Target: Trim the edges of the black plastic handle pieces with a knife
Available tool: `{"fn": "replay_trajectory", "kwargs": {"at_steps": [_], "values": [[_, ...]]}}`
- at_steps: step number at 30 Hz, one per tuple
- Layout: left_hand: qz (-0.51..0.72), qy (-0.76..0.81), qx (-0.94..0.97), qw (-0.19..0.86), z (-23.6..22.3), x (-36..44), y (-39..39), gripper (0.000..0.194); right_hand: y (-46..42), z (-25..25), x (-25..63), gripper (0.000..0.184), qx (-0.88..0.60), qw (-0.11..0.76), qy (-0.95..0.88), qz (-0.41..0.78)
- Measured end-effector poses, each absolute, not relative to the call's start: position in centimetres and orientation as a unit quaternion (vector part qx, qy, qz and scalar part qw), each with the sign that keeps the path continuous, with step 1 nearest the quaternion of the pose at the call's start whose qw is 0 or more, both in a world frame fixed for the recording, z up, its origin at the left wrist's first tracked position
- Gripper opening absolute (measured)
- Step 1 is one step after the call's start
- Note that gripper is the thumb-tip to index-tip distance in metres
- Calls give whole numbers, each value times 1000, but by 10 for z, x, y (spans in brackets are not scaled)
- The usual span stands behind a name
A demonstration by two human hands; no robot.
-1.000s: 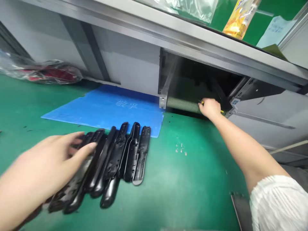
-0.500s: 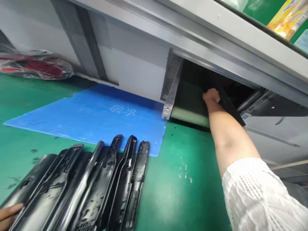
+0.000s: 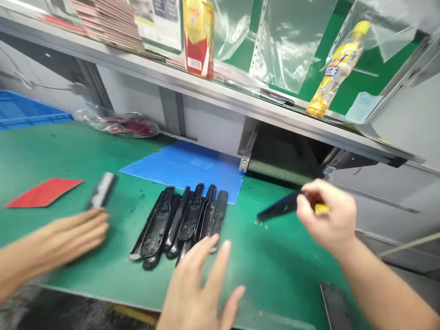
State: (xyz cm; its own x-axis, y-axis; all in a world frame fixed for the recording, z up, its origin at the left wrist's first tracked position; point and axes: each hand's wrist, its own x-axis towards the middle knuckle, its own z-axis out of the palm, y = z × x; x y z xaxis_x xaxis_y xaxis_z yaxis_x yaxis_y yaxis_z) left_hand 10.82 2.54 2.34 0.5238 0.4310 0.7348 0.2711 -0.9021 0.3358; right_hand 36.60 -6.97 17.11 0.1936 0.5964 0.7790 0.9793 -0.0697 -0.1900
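The left hand (image 3: 197, 288) rises from the near edge of the green surface (image 3: 261, 261) with its fingers spread wide, holding nothing; its fingertips are at the near end of the row of black plastic housings (image 3: 178, 224), and whether they touch it is hard to tell; the right hand (image 3: 326, 215) is closed, pinching a slim black plastic piece (image 3: 278, 206) that juts out to the left, with a yellow handle (image 3: 321, 210) showing among the fingers; a co-worker's open hand (image 3: 68, 233) comes in from the left edge, just short of a black-and-silver piece (image 3: 102, 190) lying near a red sheet (image 3: 44, 192); the housings lie side by side, partly overlapping, at the front edge of a blue plastic sheet (image 3: 185, 165); beyond it a ribbed green panel (image 3: 278, 173) sits in a dark opening under a metal shelf (image 3: 220, 94), which carries a yellow bottle (image 3: 338, 68).
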Motion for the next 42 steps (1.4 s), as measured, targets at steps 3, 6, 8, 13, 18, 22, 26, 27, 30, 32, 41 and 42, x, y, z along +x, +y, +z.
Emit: {"fn": "replay_trajectory", "kwargs": {"at_steps": [3,6,8,13,18,22,26,27,30,32,41,42], "values": [[473,147,863,102,36,133,-3,93,-114,152,291,6,-647,471,-590,-109],[421,105,839,328,33,131,-22,72,-132,121,257,15,-620,556,-551,-55],[333,100,737,580,29,116,-32,55,-133,97,247,30,-598,549,-583,-25],[197,110,398,889,23,73,-54,64,-123,44,216,21,-532,555,-639,25],[239,134,374,886,22,35,-63,53,-112,34,184,6,-542,569,-612,97],[266,141,362,882,25,8,-66,42,-106,40,161,9,-560,563,-591,141],[337,162,271,887,29,-16,-53,45,-116,37,137,22,-482,549,-682,42],[367,175,240,882,30,-22,-46,46,-118,33,133,30,-452,545,-706,17],[459,214,156,848,30,-38,-22,49,-109,14,126,38,-443,506,-740,13],[504,233,117,823,28,-44,-10,50,-98,-2,122,36,-488,473,-732,38],[533,231,130,804,15,-18,-19,45,-103,-28,113,27,-382,442,-809,-62],[527,227,137,807,15,-16,-21,45,-105,-27,113,27,-378,437,-813,-69]]}}
